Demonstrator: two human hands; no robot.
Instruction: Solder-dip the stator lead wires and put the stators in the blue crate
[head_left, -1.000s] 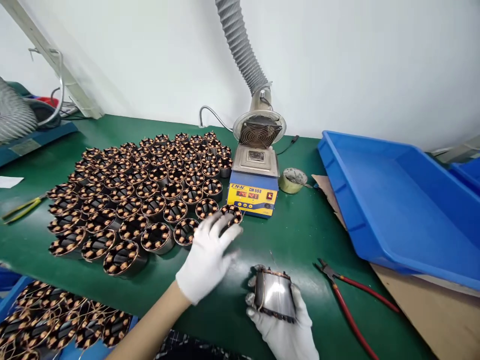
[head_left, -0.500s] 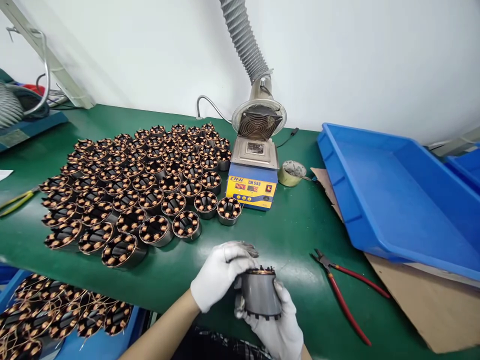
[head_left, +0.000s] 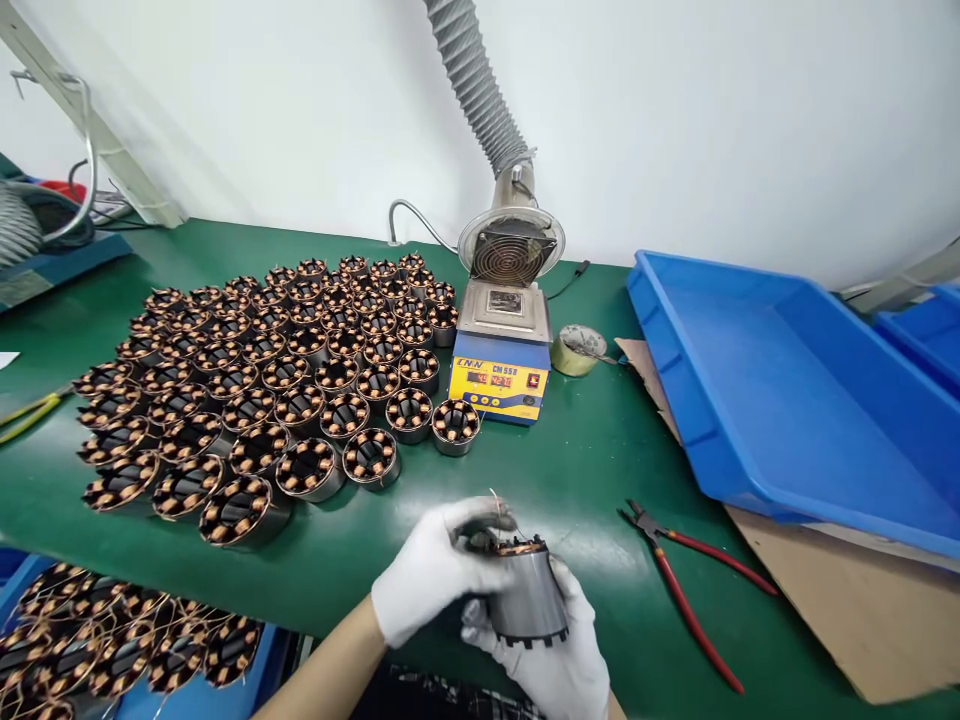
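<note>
In the head view my right hand [head_left: 566, 650], in a white glove, is wrapped around a grey motor stator [head_left: 529, 597] from below and the right side. The stator stands slightly tilted, with black teeth along its lower edge and copper windings at its upper rim. My left hand [head_left: 431, 570], also gloved, is at the upper left of the stator, its thumb along the side. Its darkened fingertips are curled at the rim on a thin copper wire [head_left: 494, 498] whose end sticks up. Part of that grip is hidden.
Many stators [head_left: 285, 370] stand in rows at left; more, with loose wires, fill a blue bin [head_left: 255, 670] below. A solder pot [head_left: 499, 380] under an exhaust hose [head_left: 480, 90], a round tin [head_left: 576, 358], red-handled pliers [head_left: 675, 580], cardboard [head_left: 862, 620] and a blue tray [head_left: 825, 400] are around.
My left hand has moved slightly down and left, its thumb now over the stator's side. A wire end now shows above its fingertips. The stator has turned and tilted a little in my right hand.
</note>
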